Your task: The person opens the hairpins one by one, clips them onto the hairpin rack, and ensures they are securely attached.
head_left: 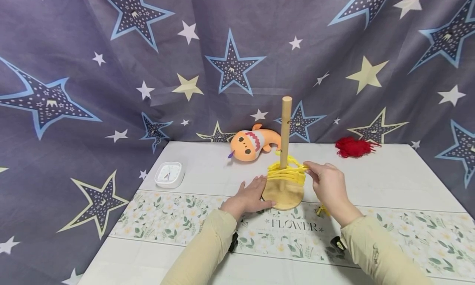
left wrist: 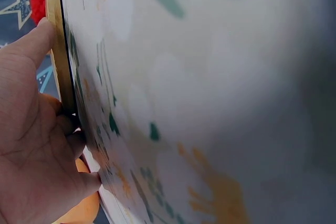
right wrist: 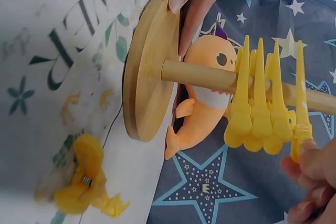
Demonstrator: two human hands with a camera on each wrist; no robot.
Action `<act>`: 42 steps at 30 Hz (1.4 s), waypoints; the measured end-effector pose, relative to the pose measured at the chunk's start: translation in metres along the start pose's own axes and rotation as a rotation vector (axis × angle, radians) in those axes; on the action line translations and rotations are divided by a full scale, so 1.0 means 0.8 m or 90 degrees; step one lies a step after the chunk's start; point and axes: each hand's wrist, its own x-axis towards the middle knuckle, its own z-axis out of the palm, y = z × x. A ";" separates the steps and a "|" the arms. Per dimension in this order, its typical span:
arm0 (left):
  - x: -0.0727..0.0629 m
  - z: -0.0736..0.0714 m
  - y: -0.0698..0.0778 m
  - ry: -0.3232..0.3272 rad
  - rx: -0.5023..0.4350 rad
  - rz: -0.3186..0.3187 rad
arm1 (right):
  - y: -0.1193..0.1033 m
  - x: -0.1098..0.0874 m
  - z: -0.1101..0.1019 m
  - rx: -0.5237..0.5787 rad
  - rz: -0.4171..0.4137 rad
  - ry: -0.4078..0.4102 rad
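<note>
A wooden post (head_left: 285, 132) stands upright on a round wooden base (head_left: 283, 198). Several yellow duckbill hair clips (right wrist: 258, 121) are stacked along the post, jutting out from it, most pressed close together. Between thumb and fingers, my right hand (head_left: 329, 186) pinches the wide end of another yellow hair clip (right wrist: 301, 98); its long prongs reach across the post, and whether they straddle it I cannot tell. With fingers spread, my left hand (head_left: 252, 195) rests against the left rim of the base. One more yellow clip (right wrist: 86, 182) lies on the tabletop, partly hidden by my right hand in the head view.
An orange shark plush (head_left: 246, 144) lies behind the post. At the left is a white clock (head_left: 169, 175), and red yarn-like strands (head_left: 354, 147) sit at the back right. A star-printed curtain (head_left: 230, 62) hangs behind the flower-printed table (head_left: 159, 215).
</note>
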 end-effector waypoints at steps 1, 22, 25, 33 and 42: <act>0.000 0.000 0.000 -0.002 0.000 0.000 | -0.001 0.001 0.002 0.000 -0.002 -0.005; 0.008 0.008 -0.006 -0.011 0.009 -0.011 | 0.029 -0.027 -0.026 0.053 0.054 -0.084; 0.003 0.003 -0.003 -0.004 0.005 -0.006 | 0.042 -0.036 -0.034 0.054 0.064 -0.084; 0.003 0.004 -0.004 -0.004 0.004 -0.004 | 0.076 -0.062 -0.053 0.031 0.125 -0.138; 0.003 0.002 -0.004 -0.005 -0.002 -0.003 | 0.099 -0.080 -0.060 -0.005 0.191 -0.266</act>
